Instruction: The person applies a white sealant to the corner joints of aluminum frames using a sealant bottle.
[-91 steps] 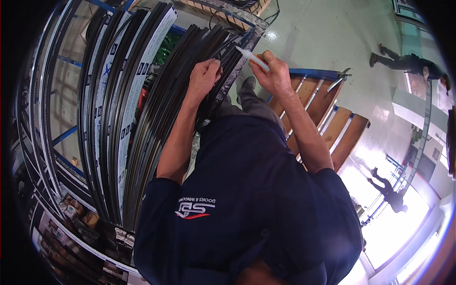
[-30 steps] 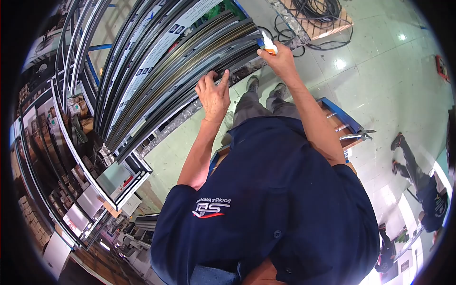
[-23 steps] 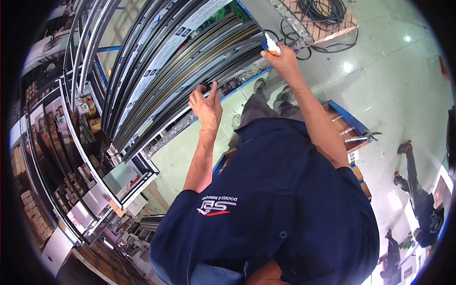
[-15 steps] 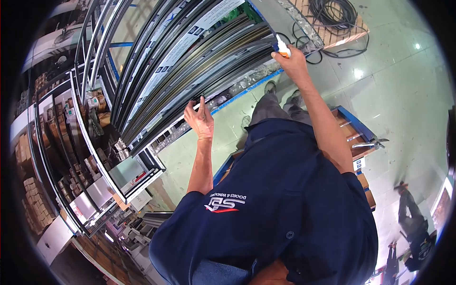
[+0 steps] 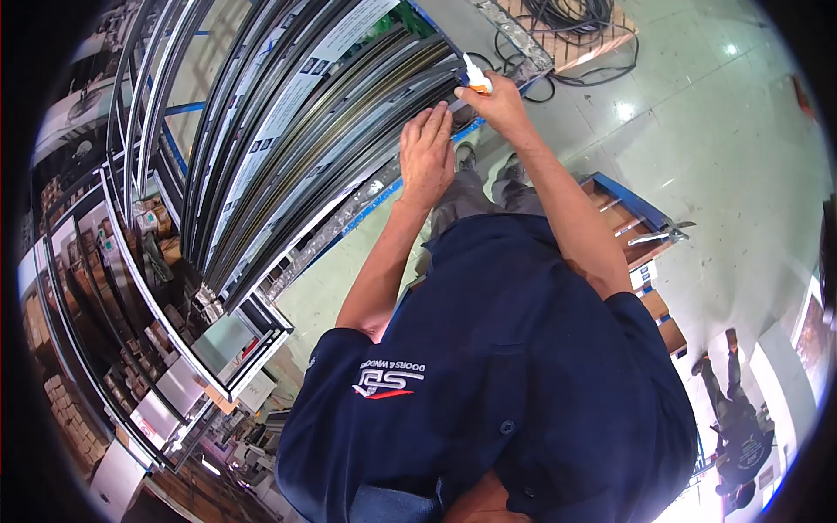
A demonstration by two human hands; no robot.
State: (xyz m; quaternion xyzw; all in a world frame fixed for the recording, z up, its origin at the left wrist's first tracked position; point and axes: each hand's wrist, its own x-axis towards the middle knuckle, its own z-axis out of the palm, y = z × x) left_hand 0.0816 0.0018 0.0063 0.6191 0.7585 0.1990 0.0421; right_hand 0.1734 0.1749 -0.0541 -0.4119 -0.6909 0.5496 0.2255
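My right hand (image 5: pixel 499 103) is closed around a small white squeeze bottle (image 5: pixel 477 75) with a pointed nozzle and an orange band. It is held over the near corner of a stack of long dark window profiles (image 5: pixel 349 166). Flat and stretched out, the fingers of my left hand (image 5: pixel 427 161) lie along the near edge of those profiles, a short way left of the bottle. My left palm faces down, so whatever is beneath it is hidden.
Coiled black cable (image 5: pixel 562 13) rests on a wooden pallet (image 5: pixel 593 39) at the upper right. Beside my right arm stands a blue-edged wooden tray (image 5: pixel 636 213) with pliers (image 5: pixel 663 234). Frames and boxes (image 5: pixel 74 414) fill the left; another person (image 5: pixel 741 427) is at the lower right.
My left hand has slid along the profile edge towards my right hand, its fingers now straightened. The bottle stays in my right hand. The whole view has shifted somewhat.
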